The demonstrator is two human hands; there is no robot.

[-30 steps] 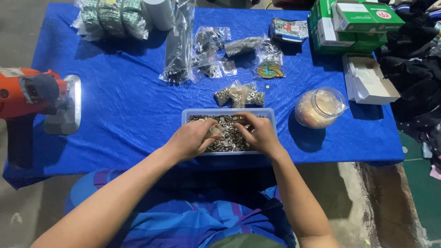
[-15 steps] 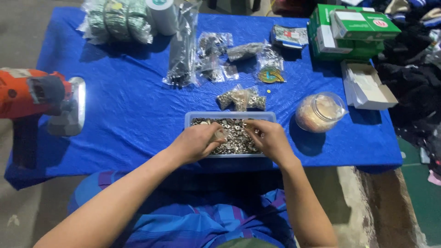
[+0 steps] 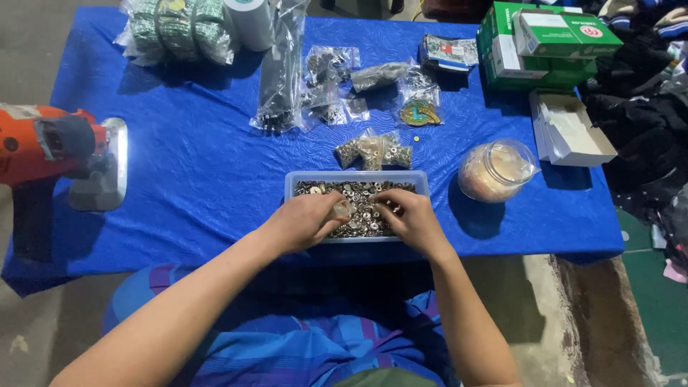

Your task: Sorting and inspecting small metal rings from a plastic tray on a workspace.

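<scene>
Since the earlier frames, little has been shifted: both hands are still kept in the clear tray (image 3: 301, 180) of small metal parts (image 3: 362, 204) at the desk's (image 3: 201, 172) near edge. A part is pinched by the curled left hand (image 3: 307, 219); the right hand (image 3: 410, 218) is curled over the heap, its grasp not discernible.

Both arms come in bare to past the elbow, no sleeves, no watch, no rings visible on the left hand (image 3: 304, 221) or the right hand (image 3: 410, 221). Below, the person wears a cloth striped in bright blue, navy and purple.
</scene>
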